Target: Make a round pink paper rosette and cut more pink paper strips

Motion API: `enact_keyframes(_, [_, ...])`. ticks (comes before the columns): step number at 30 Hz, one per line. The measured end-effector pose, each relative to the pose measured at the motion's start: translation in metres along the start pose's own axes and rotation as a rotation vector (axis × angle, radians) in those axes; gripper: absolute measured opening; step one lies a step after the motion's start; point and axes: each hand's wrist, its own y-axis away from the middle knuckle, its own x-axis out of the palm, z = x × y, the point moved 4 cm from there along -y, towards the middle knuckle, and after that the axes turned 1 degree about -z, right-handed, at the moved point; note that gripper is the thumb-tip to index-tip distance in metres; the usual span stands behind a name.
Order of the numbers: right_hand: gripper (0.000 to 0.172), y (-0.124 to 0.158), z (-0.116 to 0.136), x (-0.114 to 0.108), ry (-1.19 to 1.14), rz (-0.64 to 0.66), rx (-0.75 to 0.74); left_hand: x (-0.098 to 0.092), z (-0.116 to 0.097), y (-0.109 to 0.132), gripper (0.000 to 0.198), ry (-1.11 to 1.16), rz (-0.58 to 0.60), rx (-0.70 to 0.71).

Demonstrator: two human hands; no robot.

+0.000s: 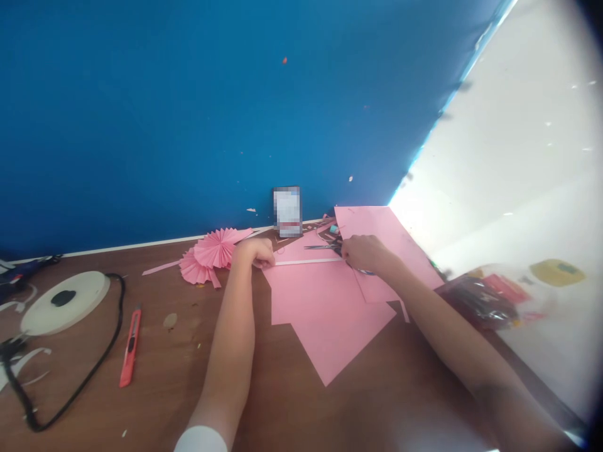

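Several pink paper sheets point(320, 301) overlap on the brown table in front of me. A narrow white strip point(308, 261) runs across the upper part of them, between my two hands. At its left end my left hand point(258, 253) is closed, its fingertips pressed on the strip and paper. My right hand point(370, 254) is closed at the other end, around the scissors point(323, 247), whose blades point left above the strip. Its fingers hide most of the handles. Beside my left hand lie pink pleated paper rosettes point(219, 248).
A red utility knife point(130, 345) and a round cream disc point(66, 303) with a black cable point(106, 358) lie left. An upright phone-like device point(287, 211) leans by the blue wall point(188, 113). Plastic packets point(490, 298) sit at the right edge.
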Motion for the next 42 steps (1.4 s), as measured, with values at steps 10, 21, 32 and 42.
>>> enact_keyframes(10, [0.025, 0.006, -0.003, -0.014, 0.054, -0.123, -0.02, -0.007, 0.013, 0.0, 0.016, 0.067, -0.01, 0.014])
enact_keyframes(21, [0.024, 0.003, -0.001, -0.006, 0.014, -0.042, 0.004, -0.005, 0.011, -0.001, 0.015, 0.04, -0.014, 0.023])
enact_keyframes(32, [0.026, -0.004, -0.002, 0.005, -0.024, -0.005, 0.051, -0.002, 0.012, -0.009, 0.013, 0.009, 0.014, 0.035])
enact_keyframes(42, [0.026, -0.003, -0.001, -0.001, -0.004, 0.009, 0.027, -0.003, 0.012, -0.006, 0.011, 0.022, -0.006, 0.043])
